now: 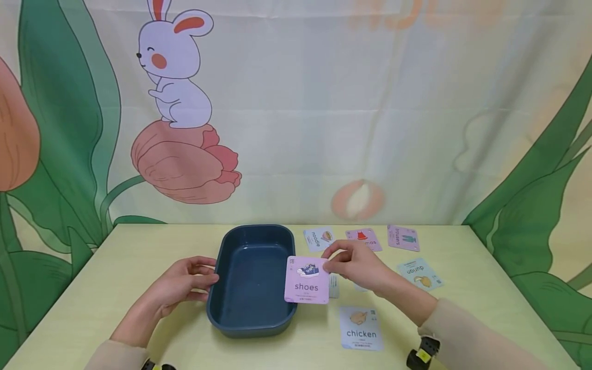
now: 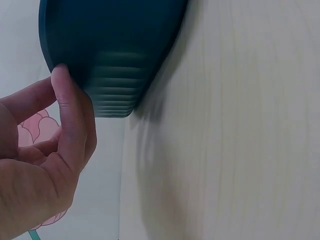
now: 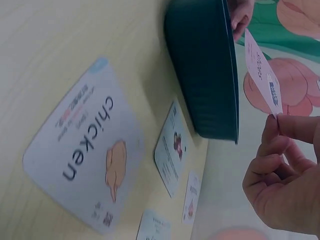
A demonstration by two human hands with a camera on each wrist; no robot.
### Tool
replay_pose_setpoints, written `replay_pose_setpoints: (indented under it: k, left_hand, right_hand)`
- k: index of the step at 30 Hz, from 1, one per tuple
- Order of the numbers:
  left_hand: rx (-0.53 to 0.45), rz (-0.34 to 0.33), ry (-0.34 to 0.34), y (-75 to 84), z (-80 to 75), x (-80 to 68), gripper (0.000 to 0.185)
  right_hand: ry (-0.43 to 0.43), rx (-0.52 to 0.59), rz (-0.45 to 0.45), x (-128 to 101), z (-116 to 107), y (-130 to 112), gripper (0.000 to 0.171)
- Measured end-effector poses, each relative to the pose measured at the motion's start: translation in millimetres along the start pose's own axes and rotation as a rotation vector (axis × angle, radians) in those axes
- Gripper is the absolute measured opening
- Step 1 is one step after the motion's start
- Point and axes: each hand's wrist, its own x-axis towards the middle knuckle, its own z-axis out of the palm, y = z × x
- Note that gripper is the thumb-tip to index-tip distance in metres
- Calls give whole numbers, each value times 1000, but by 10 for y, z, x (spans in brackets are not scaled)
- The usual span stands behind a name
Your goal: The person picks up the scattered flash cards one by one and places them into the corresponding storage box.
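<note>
My right hand pinches the corner of a pink card printed "shoes" with a blue sneaker. The card is held up over the right rim of a dark blue rectangular tray; no other thing shows inside the tray. My left hand is at the tray's left side, its fingertips touching the rim with relaxed fingers. In the left wrist view, a fingertip lies against the tray's outer wall. The right wrist view shows the shoes card tilted between thumb and finger.
A blue chicken card lies nearest on the pale table. Farther back are noodle, trousers and durian cards, plus a pink card with a red garment. Others are partly hidden. A printed curtain hangs behind.
</note>
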Motion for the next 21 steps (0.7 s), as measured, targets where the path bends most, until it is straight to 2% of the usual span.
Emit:
replay_pose_setpoints:
  k: [11,18,21]
  left_hand:
    - [-7,3,-5,0,-1,-7,52]
    - [-2,-16,18,-12,-2,9,53]
    - [0,-19,18,-22,-4,22,53]
  right_hand:
    - [0,97,-43,107,407,-105,14]
    - [29,40,-57,133,616,-160,12]
    - [26,-7,-91,138,694,-150,8]
